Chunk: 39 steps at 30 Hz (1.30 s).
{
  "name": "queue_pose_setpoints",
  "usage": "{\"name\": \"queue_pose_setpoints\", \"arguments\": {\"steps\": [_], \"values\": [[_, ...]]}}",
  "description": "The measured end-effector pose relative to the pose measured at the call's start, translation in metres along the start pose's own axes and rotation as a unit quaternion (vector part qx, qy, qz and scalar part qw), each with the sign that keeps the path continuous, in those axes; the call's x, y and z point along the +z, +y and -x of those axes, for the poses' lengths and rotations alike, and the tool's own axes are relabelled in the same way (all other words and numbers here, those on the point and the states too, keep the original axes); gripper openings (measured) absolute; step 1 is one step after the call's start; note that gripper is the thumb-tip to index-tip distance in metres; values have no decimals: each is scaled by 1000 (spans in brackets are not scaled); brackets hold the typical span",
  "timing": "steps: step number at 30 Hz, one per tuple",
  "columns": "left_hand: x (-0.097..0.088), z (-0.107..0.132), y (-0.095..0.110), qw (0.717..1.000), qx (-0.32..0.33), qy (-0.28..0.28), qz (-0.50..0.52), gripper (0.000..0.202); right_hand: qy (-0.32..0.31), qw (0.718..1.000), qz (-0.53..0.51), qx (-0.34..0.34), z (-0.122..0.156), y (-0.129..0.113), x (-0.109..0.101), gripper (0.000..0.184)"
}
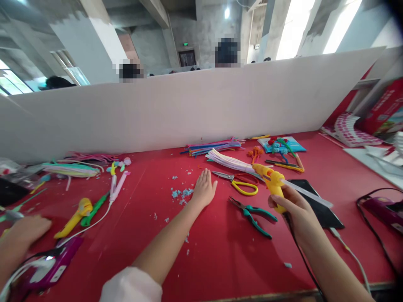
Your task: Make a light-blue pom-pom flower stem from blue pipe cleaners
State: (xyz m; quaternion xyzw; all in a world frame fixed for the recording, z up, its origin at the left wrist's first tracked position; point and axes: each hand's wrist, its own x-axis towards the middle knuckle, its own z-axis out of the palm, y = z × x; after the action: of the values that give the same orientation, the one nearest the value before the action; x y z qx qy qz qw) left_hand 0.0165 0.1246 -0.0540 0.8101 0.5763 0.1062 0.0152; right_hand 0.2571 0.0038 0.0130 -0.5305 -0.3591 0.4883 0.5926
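Note:
My left hand (204,188) lies flat on the red table, fingers stretched out. Small light-blue scraps (181,193) are scattered just left of it. My right hand (294,205) grips a yellow glue gun (270,182) by its handle, nozzle pointing up and left, with a clear glue stick (310,193) out of its back. Between my hands lie yellow-handled scissors (242,184) and green-handled pliers (256,214). A black phone (317,205) with a white cable rests under the glue gun's stick. White pipe cleaners (228,159) lie beyond the scissors.
Coloured pipe cleaners (215,147) lie along the white partition (189,109). At left are another person's hand (28,230), a second yellow glue gun (74,218) and a purple power strip (61,264). Another purple power strip (385,214) with cables sits at right.

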Motion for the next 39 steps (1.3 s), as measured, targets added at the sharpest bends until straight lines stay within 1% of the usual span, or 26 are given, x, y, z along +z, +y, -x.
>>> {"name": "queue_pose_setpoints", "arguments": {"steps": [1,3,6,8,9,11,13,15,17,19,20,22,25,28,30,31,33,36,38,39], "values": [[5,-10,-1,1000,-1,-7,2,59,3,1000,3,1,1,-1,1,36],[15,-17,-8,1000,-9,-17,6,61,8,1000,13,1,2,-1,1,36],[22,-1,-24,998,-52,-19,3,71,31,999,25,-6,1,1,-5,36],[18,12,-39,996,-87,-20,1,78,44,998,31,-11,-1,3,-8,36],[13,15,-48,995,-97,-21,4,78,48,998,33,-11,-3,3,-9,37],[1,14,-72,995,-99,-21,16,72,44,998,35,-8,-5,3,-9,36],[-13,5,-102,994,-106,-4,27,66,32,999,34,-4,-6,2,-6,35],[-22,-7,-135,992,-123,9,37,64,18,999,34,-2,-5,0,-3,34],[-25,-18,-164,990,-131,1,53,63,3,999,38,8,-3,-2,1,32],[-21,-24,-181,990,-117,-15,72,61,-7,999,46,20,0,-2,3,32],[-17,-25,-184,991,-102,-22,82,60,-5,999,48,23,1,-2,3,32],[-10,-22,-181,992,-62,-35,102,59,14,998,52,20,4,-2,4,34],[-7,-1,-161,990,3,-61,129,64,53,997,58,13,7,-1,4,40],[-17,31,-142,982,53,-89,156,63,58,997,55,17,8,-2,2,45],[-26,46,-135,977,70,-99,173,52,41,998,46,25,7,-2,2,44],[-30,48,-134,977,67,-95,179,47,31,998,43,28,6,-2,2,43],[-33,41,-134,979,42,-71,186,47,19,999,43,27,4,-2,3,41],[-28,8,-136,980,12,-35,194,51,18,999,45,20,4,-2,9,40],[-21,-15,-134,978,6,-35,205,55,10,999,45,24,7,-4,13,41],[-18,-23,-131,976,7,-43,213,55,10,999,44,25,9,-5,14,41]]}}
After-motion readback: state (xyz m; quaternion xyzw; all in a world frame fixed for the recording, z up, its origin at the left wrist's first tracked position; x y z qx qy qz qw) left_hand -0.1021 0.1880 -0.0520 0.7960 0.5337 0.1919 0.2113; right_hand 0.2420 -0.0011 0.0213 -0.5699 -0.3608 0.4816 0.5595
